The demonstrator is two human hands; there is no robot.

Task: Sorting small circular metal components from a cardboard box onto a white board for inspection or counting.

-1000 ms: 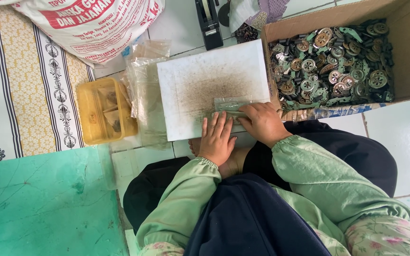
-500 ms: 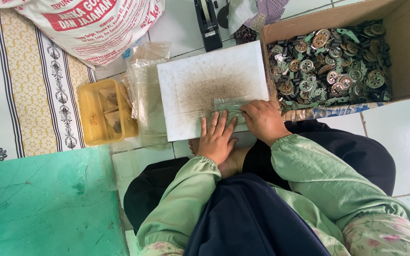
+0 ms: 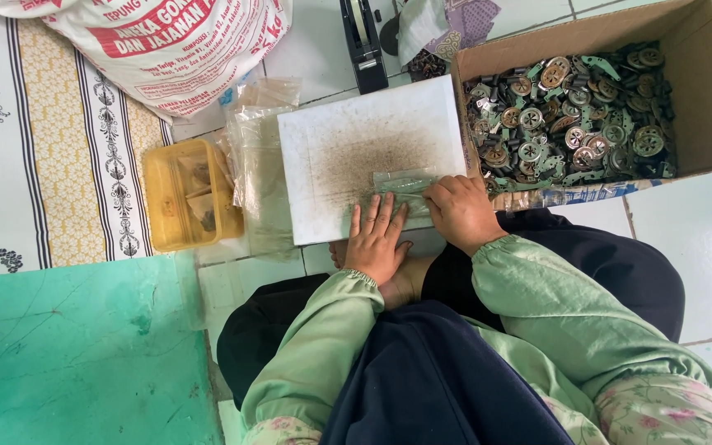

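Observation:
A small clear plastic bag (image 3: 404,183) with greenish contents lies on a stained white board (image 3: 356,148) in front of me. My left hand (image 3: 377,239) lies flat with fingers spread on the bag's near left end. Curled fingers of my right hand (image 3: 459,210) press down on the bag's right end. Both sleeves are light green.
An open cardboard box (image 3: 702,99) full of several small round metal and green parts stands at the right. A yellow plastic tray (image 3: 187,194) and a stack of clear bags (image 3: 261,156) lie left of the board. A tape dispenser (image 3: 362,41) and a printed sack (image 3: 166,41) sit beyond. Green mat (image 3: 67,354) at left.
Both hands stay on the bag on the board; they have barely shifted.

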